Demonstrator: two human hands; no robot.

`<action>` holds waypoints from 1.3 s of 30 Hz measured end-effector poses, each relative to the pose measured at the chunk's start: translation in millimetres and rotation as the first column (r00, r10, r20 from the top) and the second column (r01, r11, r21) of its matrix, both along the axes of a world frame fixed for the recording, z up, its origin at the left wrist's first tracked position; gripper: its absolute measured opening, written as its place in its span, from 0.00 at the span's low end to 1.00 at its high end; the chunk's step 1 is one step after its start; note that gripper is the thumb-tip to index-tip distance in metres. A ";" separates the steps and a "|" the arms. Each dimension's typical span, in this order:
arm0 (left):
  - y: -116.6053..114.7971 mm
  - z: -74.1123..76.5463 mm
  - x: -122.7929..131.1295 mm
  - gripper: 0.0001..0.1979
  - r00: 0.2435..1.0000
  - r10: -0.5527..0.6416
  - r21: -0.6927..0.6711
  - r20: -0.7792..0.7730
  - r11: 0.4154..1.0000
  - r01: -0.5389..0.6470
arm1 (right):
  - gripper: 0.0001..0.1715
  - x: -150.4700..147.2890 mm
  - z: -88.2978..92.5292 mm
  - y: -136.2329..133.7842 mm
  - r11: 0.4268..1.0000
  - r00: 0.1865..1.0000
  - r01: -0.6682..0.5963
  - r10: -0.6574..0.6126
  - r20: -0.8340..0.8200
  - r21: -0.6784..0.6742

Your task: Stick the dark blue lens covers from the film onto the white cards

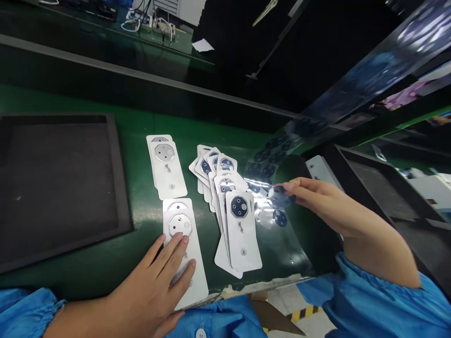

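My left hand [160, 277] lies with fingers apart on a white phone-shaped card [197, 277], its fingertips at the card's octagonal camera area. Above that card is a small stack of similar white cards [174, 180]. To the right, a fanned pile of white cards with dark octagons [252, 244] rests on the green table. My right hand [310, 192] pinches a thin, see-through piece with thumb and forefinger, over a clear film strip [292, 244] that carries dark round stickers [280, 218].
An empty-looking black tray [63, 183] lies at the left. Behind the right hand are another white card [319, 169] and a black tray [380, 188]. The film strip rises toward the upper right. A dark ledge [141, 75] crosses behind the table.
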State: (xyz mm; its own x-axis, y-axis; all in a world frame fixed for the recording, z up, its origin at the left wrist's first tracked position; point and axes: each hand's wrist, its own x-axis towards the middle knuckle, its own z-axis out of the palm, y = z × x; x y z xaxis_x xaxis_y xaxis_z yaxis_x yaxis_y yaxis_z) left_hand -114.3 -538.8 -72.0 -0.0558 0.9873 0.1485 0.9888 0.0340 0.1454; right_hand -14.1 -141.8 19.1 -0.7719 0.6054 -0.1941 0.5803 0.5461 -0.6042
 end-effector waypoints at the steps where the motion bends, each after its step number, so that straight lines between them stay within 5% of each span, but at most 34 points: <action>1: 0.1 0.1 0.3 0.37 1.000 0.004 -0.002 0.010 1.000 -0.004 | 0.30 -2.0 4.0 -7.1 0.991 0.999 0.029 -0.032 -0.021 -0.128; 3: 0.2 0.5 0.1 0.36 1.000 0.010 -0.001 0.021 1.000 -0.010 | 0.26 -8.9 13.1 -29.2 0.941 0.993 0.030 -0.065 -0.094 -0.338; 7: -0.1 -0.6 -3.5 0.35 1.000 -0.026 0.029 -0.012 0.999 0.026 | 0.18 -31.4 18.2 -87.0 0.863 0.978 -0.175 0.096 -0.185 -0.475; 12: -0.9 -5.5 -5.2 0.39 0.998 -0.061 0.040 0.023 0.997 0.060 | 0.16 -59.0 -12.8 -141.6 0.740 0.964 -0.266 0.185 -0.193 -0.618; 16: -0.6 -3.6 -4.6 0.38 0.995 -0.059 0.006 0.084 0.998 0.059 | 0.17 -67.4 -39.1 -156.9 0.660 0.966 -0.257 0.180 -0.183 -0.706; 27: 0.7 -10.4 -10.4 0.31 0.996 -0.083 0.107 0.013 0.991 0.081 | 0.24 -69.5 -57.1 -154.1 0.592 0.989 -0.143 0.120 -0.088 -0.793; 39: 2.0 4.0 -9.6 0.31 0.996 -0.063 0.000 0.068 0.998 0.064 | 0.14 -63.7 -61.5 -152.6 0.709 0.978 -0.199 0.182 -0.097 -0.676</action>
